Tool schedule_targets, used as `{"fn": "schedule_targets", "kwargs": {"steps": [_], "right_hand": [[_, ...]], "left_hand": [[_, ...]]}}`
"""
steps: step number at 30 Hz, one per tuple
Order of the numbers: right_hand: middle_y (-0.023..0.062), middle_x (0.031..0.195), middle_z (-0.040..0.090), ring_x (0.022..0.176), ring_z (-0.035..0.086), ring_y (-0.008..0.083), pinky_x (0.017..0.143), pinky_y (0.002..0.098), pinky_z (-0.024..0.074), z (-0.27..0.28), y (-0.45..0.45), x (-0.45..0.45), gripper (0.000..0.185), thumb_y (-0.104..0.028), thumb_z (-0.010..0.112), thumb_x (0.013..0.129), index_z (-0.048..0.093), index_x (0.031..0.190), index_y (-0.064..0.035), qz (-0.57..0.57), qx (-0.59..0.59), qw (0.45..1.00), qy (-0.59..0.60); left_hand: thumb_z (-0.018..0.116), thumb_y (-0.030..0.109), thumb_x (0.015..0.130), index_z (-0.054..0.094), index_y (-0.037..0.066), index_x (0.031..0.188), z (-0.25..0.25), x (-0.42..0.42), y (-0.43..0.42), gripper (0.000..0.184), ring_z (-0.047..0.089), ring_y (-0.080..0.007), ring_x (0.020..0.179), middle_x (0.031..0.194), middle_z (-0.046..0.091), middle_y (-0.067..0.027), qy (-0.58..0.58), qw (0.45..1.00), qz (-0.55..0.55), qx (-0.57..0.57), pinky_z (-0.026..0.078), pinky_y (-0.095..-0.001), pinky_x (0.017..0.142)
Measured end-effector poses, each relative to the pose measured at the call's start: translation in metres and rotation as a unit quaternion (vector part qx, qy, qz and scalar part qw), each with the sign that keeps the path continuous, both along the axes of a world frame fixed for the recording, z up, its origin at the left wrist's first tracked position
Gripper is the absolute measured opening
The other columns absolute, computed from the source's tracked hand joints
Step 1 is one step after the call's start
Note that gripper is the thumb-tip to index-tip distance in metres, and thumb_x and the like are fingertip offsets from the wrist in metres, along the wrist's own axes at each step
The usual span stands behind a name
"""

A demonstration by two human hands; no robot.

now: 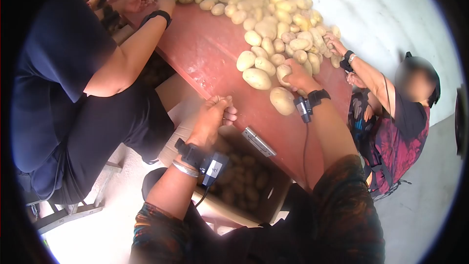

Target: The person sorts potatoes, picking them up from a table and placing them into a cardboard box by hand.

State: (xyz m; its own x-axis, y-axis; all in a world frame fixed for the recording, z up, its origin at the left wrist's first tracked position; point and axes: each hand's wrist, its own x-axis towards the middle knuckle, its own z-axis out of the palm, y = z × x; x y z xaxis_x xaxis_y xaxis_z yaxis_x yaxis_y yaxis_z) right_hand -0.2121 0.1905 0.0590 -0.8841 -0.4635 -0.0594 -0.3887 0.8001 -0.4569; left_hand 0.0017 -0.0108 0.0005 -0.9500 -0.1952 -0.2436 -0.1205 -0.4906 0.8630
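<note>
My right hand (300, 77) is closed around a potato (283, 74) at the near end of a large potato pile (266, 28). A bigger loose potato (282, 100) lies just below that hand, and another potato (256, 78) rests to its left. My left hand (213, 116) is over the near edge of the red table (195, 51), its fingers curled in, with nothing visible in them. Both wrists wear black bands with small cabled devices. Beneath the table edge stands a cardboard box (266, 205) holding several potatoes.
A metal hinge (258, 142) is fixed at the table's near edge. A seated person (63, 68) reaches toward the pile at left. Another person (400, 117) at right has a hand (335, 44) on the pile. Behind it rises a white wall (391, 10).
</note>
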Motion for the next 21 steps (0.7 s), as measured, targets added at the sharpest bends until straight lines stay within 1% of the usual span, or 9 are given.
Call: {"fn": "schedule_targets", "kwargs": {"steps": [2,5,9,11,13,15,17,19,21], "right_hand": [[0.0165,0.097,0.056,0.064,0.059,0.0225,0.05,0.0316,0.0479,0.003,0.011,0.002,0.056,-0.01,0.058,0.075,0.039,0.127,-0.0004,-0.07,-0.087,0.988,-0.105],[0.015,0.094,0.056,0.065,0.059,0.0222,0.052,0.0313,0.0492,0.002,0.028,0.007,0.057,-0.01,0.059,0.077,0.036,0.128,-0.0014,-0.111,-0.174,0.964,-0.17],[0.0141,0.091,0.056,0.065,0.059,0.0198,0.053,0.031,0.0501,0.011,0.045,0.022,0.051,-0.008,0.058,0.08,0.039,0.126,-0.0013,-0.13,-0.24,0.942,-0.196],[0.0132,0.089,0.057,0.065,0.059,0.0175,0.055,0.0295,0.0507,0.017,0.052,0.039,0.043,-0.006,0.056,0.082,0.043,0.123,-0.0007,-0.097,-0.349,0.914,-0.183],[0.0119,0.089,0.058,0.065,0.059,0.0164,0.056,0.0285,0.0508,0.028,0.047,0.062,0.041,-0.006,0.056,0.083,0.045,0.122,-0.0013,-0.056,-0.365,0.913,-0.175],[0.0106,0.088,0.058,0.065,0.059,0.0154,0.057,0.0276,0.0509,0.035,0.034,0.091,0.04,-0.006,0.057,0.083,0.046,0.122,-0.0019,-0.018,-0.381,0.909,-0.166],[0.0086,0.089,0.059,0.068,0.059,0.0125,0.062,0.0261,0.0504,0.04,0.014,0.122,0.04,-0.009,0.059,0.084,0.047,0.121,-0.0038,0.096,-0.337,0.92,-0.174],[0.0062,0.092,0.06,0.074,0.059,0.0122,0.067,0.0263,0.0493,0.036,0.01,0.128,0.039,-0.012,0.061,0.084,0.049,0.12,-0.0045,0.096,-0.308,0.926,-0.198],[0.0078,0.093,0.061,0.078,0.059,0.017,0.07,0.0288,0.0484,0.009,0.017,0.107,0.04,-0.012,0.062,0.082,0.049,0.119,-0.0034,0.11,-0.236,0.965,0.029]], "left_hand": [[0.056,0.028,0.088,0.054,0.01,0.082,0.001,0.0,0.001,0.02,0.057,-0.0117,0.066,0.075,0.06,-0.0024,0.003,1.0,-0.007,0.001,0.045,-0.0237,0.061],[0.056,0.028,0.088,0.055,0.009,0.082,0.001,0.0,0.004,0.02,0.057,-0.0114,0.066,0.076,0.06,-0.0024,0.009,1.0,-0.018,0.003,0.045,-0.0235,0.06],[0.056,0.028,0.088,0.055,0.008,0.083,-0.001,0.0,0.003,0.02,0.058,-0.0121,0.067,0.076,0.06,-0.003,0.01,1.0,-0.025,0.004,0.046,-0.0249,0.062],[0.056,0.029,0.088,0.055,0.008,0.087,-0.004,0.0,0.003,0.021,0.059,-0.0135,0.069,0.078,0.061,-0.0043,0.017,0.999,-0.04,0.022,0.047,-0.0262,0.063],[0.056,0.03,0.088,0.055,0.007,0.092,-0.003,0.001,0.003,0.024,0.06,-0.0149,0.071,0.081,0.061,-0.0055,0.026,0.997,-0.055,0.04,0.048,-0.0276,0.065],[0.057,0.034,0.089,0.053,0.005,0.102,0.007,0.003,0.008,0.032,0.062,-0.0195,0.08,0.09,0.061,-0.0092,0.052,0.984,-0.116,0.126,0.05,-0.0307,0.069],[0.056,0.036,0.088,0.051,0.004,0.106,0.014,0.004,0.015,0.036,0.062,-0.022,0.084,0.095,0.061,-0.0106,0.074,0.97,-0.134,0.187,0.051,-0.0335,0.071],[0.056,0.037,0.088,0.05,0.004,0.109,0.01,0.006,0.017,0.04,0.062,-0.0244,0.088,0.099,0.06,-0.012,0.093,0.953,-0.146,0.249,0.052,-0.0363,0.073],[0.055,0.039,0.088,0.051,0.004,0.108,-0.003,0.005,0.015,0.04,0.061,-0.0268,0.093,0.102,0.06,-0.0128,0.091,0.954,-0.125,0.256,0.053,-0.0412,0.077]]}}
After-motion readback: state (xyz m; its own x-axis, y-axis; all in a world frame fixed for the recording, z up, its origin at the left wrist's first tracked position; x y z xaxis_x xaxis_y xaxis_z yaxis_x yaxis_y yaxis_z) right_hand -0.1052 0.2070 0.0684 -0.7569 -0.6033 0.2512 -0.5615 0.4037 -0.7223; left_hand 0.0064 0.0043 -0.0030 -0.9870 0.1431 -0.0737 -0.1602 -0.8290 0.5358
